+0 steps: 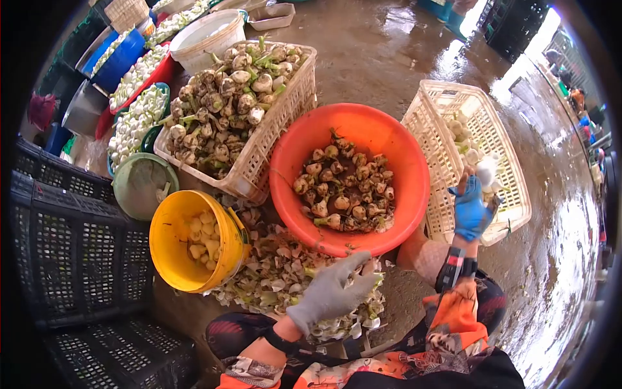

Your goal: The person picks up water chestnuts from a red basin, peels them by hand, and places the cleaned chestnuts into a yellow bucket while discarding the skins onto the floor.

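Orange patterned sleeves point(453, 324), one pair, on the person at the near side of the red tub point(285, 175), the landmark for this list.

Black crates point(84, 253): stacked, well to the left of the tub.

White basket point(278, 123): just beyond the tub, to its left; heaped with soiled bulbs point(227, 97), garlic by the look, many with stalks.

Red tub: round, wide; tub bulbs point(341, 202), likewise soiled, across its bottom.

Pale basket point(427, 129): slatted, just right of the tub; cleaner bulbs point(460, 136) inside.

Peel heap point(278, 266): on the floor, at the tub's near side and to its left.

Yellow bucket point(170, 240): left of the tub; pale peeled pieces point(206, 240) inside.

Left hand point(340, 285): grey glove, near the tub's near rim, over the peel; fingers loosely parted, no bulb seen in them.

Right hand point(473, 207): blue glove, right of the tub, over the pale basket; fingers bent, grip not certain.

White bulb point(487, 170): one, at the right fingertips, right of the tub; held or loose, cannot tell.

Step in hand, as judged: adding a cleaned bulb to the pale basket. Next move, as judged: calls for the right fingers free of it, then a reach into the tub for a soiled one.
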Motion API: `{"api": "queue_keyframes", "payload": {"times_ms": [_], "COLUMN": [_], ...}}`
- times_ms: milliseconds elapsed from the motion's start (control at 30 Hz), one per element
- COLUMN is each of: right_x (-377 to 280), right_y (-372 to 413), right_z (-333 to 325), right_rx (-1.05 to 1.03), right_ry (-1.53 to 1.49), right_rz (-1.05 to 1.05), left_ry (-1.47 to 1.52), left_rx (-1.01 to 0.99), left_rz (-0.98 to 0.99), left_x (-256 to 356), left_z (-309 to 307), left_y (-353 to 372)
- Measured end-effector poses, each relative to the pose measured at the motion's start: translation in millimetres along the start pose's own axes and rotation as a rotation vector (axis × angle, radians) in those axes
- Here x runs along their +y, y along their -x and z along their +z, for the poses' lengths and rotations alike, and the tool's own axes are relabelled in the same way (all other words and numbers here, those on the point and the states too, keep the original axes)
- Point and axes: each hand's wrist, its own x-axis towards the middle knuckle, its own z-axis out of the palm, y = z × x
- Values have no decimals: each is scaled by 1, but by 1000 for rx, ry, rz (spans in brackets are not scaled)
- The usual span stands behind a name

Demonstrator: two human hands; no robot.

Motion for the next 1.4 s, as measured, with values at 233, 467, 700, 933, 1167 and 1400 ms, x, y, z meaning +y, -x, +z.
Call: {"api": "queue_keyframes", "payload": {"times_ms": [233,467,700,933,1167,1400], "right_x": [199,333,232,153,152,135], "right_y": [13,27,35,156,160,164], "right_z": [-30,-111,-7,87,114,114], "right_rx": [-375,-1181,-464,-558,-216,-371], "right_ry": [1272,2152,1025,981,902,967], "right_rz": [617,610,903,545,393,404], "left_ry": [-146,-5,690,1006,-425,-320], "left_rx": [8,39,460,195,576,524], "left_rz": [139,-90,-192,-10,573,584], "left_x": [-8,11,-26,-13,-2,-2], "left_z": [-6,-27,-20,-32,-21,-20], "left_y": [2,0,-24,-13,4,8]}}
